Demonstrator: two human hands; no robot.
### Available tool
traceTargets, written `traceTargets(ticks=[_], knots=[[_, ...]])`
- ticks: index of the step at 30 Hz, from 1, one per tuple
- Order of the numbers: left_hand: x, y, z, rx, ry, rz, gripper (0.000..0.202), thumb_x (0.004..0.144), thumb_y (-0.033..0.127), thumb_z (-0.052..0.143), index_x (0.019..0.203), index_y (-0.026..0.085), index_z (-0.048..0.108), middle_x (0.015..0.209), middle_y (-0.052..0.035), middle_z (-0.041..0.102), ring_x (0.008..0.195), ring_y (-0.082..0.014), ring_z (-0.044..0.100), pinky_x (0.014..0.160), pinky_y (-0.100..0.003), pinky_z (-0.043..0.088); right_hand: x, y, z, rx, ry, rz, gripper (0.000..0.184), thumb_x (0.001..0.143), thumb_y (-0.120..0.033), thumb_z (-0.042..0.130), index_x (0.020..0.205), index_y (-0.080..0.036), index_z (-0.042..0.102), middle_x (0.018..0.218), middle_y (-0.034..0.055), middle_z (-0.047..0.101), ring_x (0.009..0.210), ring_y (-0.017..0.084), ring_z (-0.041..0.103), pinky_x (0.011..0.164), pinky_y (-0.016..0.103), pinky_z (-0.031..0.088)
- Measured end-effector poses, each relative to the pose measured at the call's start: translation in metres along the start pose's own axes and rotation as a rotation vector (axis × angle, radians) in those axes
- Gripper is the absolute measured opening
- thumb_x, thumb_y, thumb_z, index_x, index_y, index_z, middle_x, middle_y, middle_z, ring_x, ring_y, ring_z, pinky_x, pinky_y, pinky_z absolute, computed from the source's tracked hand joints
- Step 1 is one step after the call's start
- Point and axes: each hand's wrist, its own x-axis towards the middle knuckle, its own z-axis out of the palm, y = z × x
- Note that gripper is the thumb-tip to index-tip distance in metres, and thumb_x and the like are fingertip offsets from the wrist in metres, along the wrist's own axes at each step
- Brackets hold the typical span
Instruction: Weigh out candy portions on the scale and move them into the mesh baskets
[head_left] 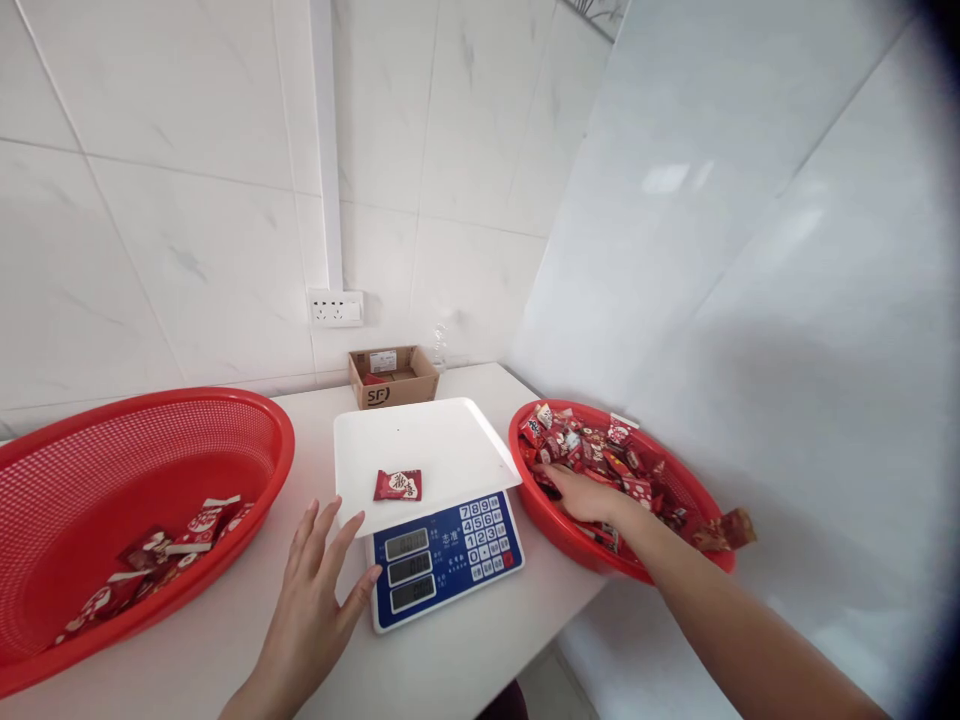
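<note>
A digital weighing scale (450, 560) with a white pan (450, 440) stands on the table, and one red-wrapped candy packet (398, 485) lies on the pan. My left hand (319, 575) is spread open just left of the scale's display, holding nothing. On the right, my right hand (577, 492) reaches into a red basket (540, 520) heaped with small red candy packets (592, 450). Its fingertips are buried among the packets, so what they grip, if anything, is hidden.
At the left stands a larger red mesh basket (150, 420) with several red packets (199, 530) in it. Behind the scale are an open cardboard box (397, 385) and a clear plastic bottle (440, 345). A socket (336, 308) sits on the tiled wall; a pale panel (712, 250) rises beside the right basket.
</note>
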Motion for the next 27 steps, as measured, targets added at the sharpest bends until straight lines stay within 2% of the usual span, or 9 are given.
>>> traceTargets(ticks=[3,6,10,15,19,23,27], knots=[[0.0,0.0,0.0,-0.016,-0.002,0.002,0.04,0.091,0.036,0.05,0.13,0.027,0.047,0.146,-0.0127,0.04,0.142,-0.0367,0.022,0.1,-0.06,0.041,0.002,-0.002,0.006,-0.011,0.036,0.024,0.055,0.072,-0.017,0.058,0.127,-0.023,0.055,0.134,0.0114,0.055,0.115,0.027,0.056,0.094,0.037,0.042],[0.0,0.0,-0.002,-0.028,0.008,0.019,0.037,0.092,0.035,0.05,0.128,0.026,0.049,0.146,-0.0128,0.04,0.141,-0.0366,0.022,0.1,-0.059,0.042,0.005,0.003,0.003,0.003,0.086,0.06,0.055,0.071,-0.015,0.056,0.125,-0.023,0.056,0.128,0.012,0.06,0.11,0.03,0.059,0.092,0.041,0.042],[0.0,-0.001,-0.004,-0.037,0.012,0.011,0.035,0.092,0.034,0.049,0.127,0.026,0.051,0.144,-0.0131,0.042,0.141,-0.0371,0.025,0.097,-0.06,0.045,0.006,0.021,-0.016,0.103,0.165,0.076,0.055,0.07,-0.015,0.055,0.125,-0.023,0.055,0.115,0.0064,0.067,0.101,0.025,0.063,0.086,0.034,0.046],[0.001,-0.002,-0.005,-0.051,0.029,0.022,0.034,0.093,0.034,0.049,0.126,0.025,0.051,0.143,-0.0133,0.043,0.14,-0.037,0.026,0.096,-0.06,0.046,0.004,0.039,-0.037,0.218,0.325,0.119,0.036,0.083,-0.031,0.044,0.114,-0.019,0.059,0.107,0.0066,0.069,0.093,0.021,0.065,0.079,0.03,0.049],[0.0,-0.002,-0.004,-0.052,0.034,0.019,0.034,0.093,0.034,0.049,0.125,0.025,0.051,0.143,-0.0131,0.044,0.14,-0.0365,0.027,0.096,-0.058,0.047,0.002,0.045,-0.043,0.253,0.415,0.168,0.038,0.087,-0.041,0.037,0.105,-0.018,0.061,0.097,0.0076,0.071,0.083,0.02,0.066,0.07,0.03,0.05],[0.0,-0.005,-0.003,-0.045,0.041,0.014,0.034,0.092,0.035,0.049,0.126,0.026,0.051,0.141,-0.0131,0.046,0.139,-0.0364,0.029,0.096,-0.058,0.046,0.005,0.045,-0.043,0.225,0.452,0.16,0.029,0.081,-0.039,0.047,0.093,-0.018,0.062,0.097,0.0088,0.07,0.091,0.022,0.064,0.081,0.032,0.048],[0.0,-0.006,-0.003,-0.051,0.048,0.004,0.034,0.092,0.035,0.05,0.124,0.026,0.054,0.141,-0.0122,0.047,0.139,-0.0356,0.029,0.098,-0.056,0.046,0.007,0.04,-0.046,0.156,0.434,0.148,0.024,0.081,-0.036,0.05,0.092,-0.018,0.062,0.102,0.0085,0.069,0.097,0.021,0.063,0.085,0.03,0.046]])
